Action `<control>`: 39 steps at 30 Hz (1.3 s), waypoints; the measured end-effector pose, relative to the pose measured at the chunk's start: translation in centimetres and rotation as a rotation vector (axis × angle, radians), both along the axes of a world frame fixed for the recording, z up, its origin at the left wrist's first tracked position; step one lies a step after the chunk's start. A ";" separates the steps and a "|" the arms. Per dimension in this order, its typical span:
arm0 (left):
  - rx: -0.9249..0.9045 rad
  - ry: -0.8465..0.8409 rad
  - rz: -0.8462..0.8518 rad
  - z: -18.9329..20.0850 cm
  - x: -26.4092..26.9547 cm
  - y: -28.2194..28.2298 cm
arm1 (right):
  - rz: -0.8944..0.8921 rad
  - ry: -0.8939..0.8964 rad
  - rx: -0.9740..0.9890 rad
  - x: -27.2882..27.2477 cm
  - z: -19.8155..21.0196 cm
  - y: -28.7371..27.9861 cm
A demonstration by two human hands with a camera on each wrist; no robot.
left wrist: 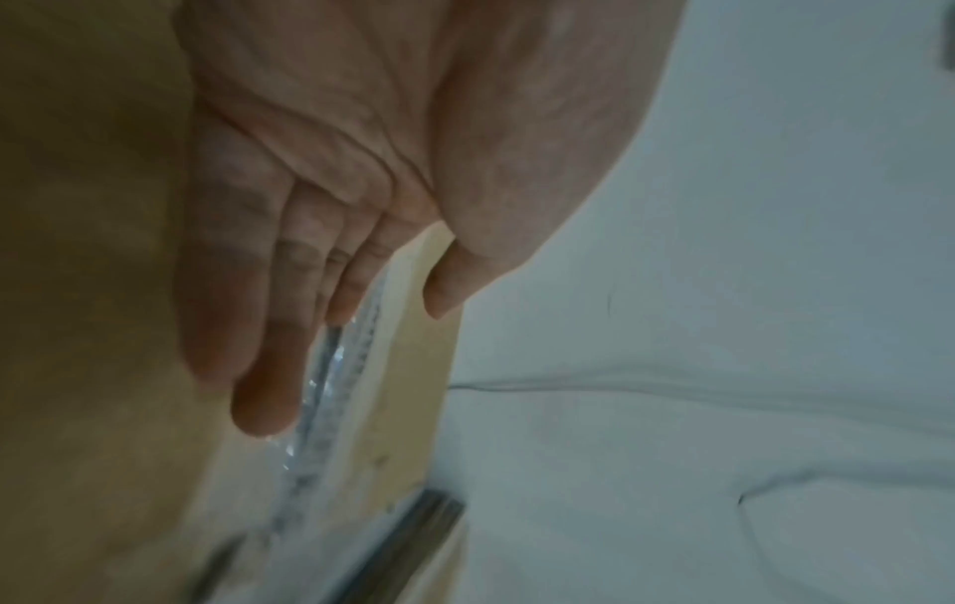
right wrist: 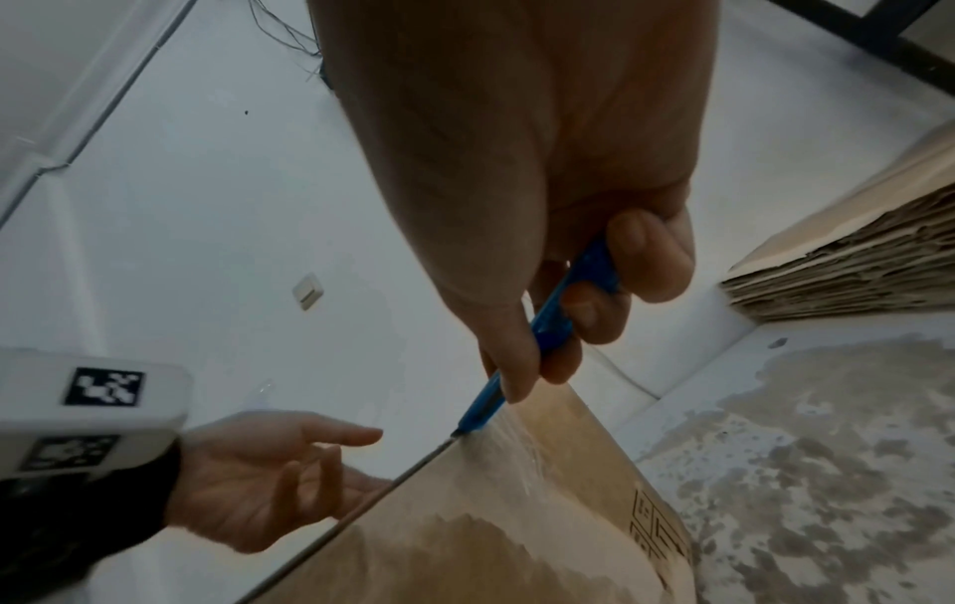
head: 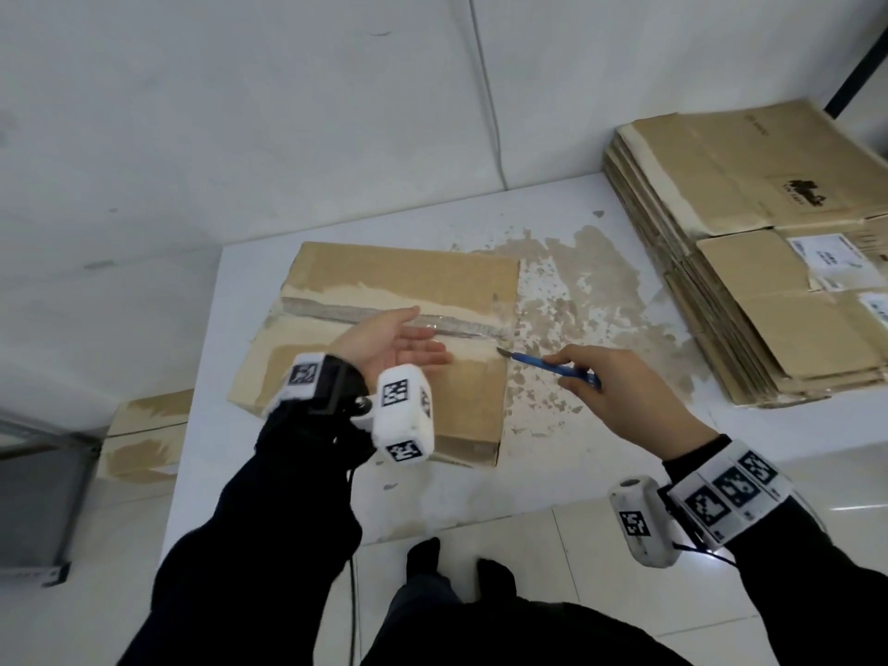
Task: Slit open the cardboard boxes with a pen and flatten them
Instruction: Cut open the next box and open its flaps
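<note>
A closed brown cardboard box (head: 399, 276) lies on the white table (head: 552, 454), a strip of clear tape (head: 336, 311) running along its top seam. My left hand (head: 389, 341) hovers palm up over the seam with fingers straight and holds nothing; in the left wrist view the fingers (left wrist: 258, 327) lie alongside the tape (left wrist: 320, 408). My right hand (head: 620, 391) grips a blue pen (head: 552, 366), its tip at the right end of the seam. The right wrist view shows the pen (right wrist: 547, 327) touching the box (right wrist: 516, 511) at its top edge, the left hand (right wrist: 268, 478) beyond.
A stack of flattened boxes (head: 749, 242) fills the table's right side. The tabletop between it and the box is worn and flaked (head: 591, 290). Another closed box (head: 144, 432) sits on the floor at the left, beside a grey metal frame (head: 43, 473). My feet (head: 456, 564) stand at the front edge.
</note>
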State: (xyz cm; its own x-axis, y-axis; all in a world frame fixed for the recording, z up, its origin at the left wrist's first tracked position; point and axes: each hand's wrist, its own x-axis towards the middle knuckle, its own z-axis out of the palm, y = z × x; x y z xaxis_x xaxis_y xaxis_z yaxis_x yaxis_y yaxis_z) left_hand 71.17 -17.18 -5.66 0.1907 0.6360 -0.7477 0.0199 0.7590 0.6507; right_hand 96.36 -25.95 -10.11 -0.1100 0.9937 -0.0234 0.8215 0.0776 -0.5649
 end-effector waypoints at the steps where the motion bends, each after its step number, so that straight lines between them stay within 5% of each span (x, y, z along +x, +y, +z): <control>1: -0.035 -0.122 0.084 -0.1 -0.4 -0.4 | 0.003 0.000 -0.006 0.0 0.1 0.0; 4: -0.099 -0.281 0.270 -0.5 -0.1 -0.8 | -0.001 0.001 -0.018 0.0 0.3 0.1; 11: -0.081 -0.084 0.203 -0.3 1.6 0.8 | 0.058 -0.058 -0.075 -0.4 1.5 0.8; 17: 0.110 0.148 0.359 -1.9 2.2 1.5 | 0.082 -0.074 -0.113 -0.9 1.8 1.0; 28: 0.111 0.209 0.232 -1.9 3.6 3.2 | 0.017 -0.076 -0.004 -2.7 2.1 0.5; 34: 0.311 0.497 0.122 -2.3 3.8 4.6 | 0.021 -0.190 -0.009 -4.2 1.2 0.2; 39: 0.232 0.442 0.126 -3.4 3.5 5.8 | 0.020 -0.208 0.005 -4.8 1.4 0.1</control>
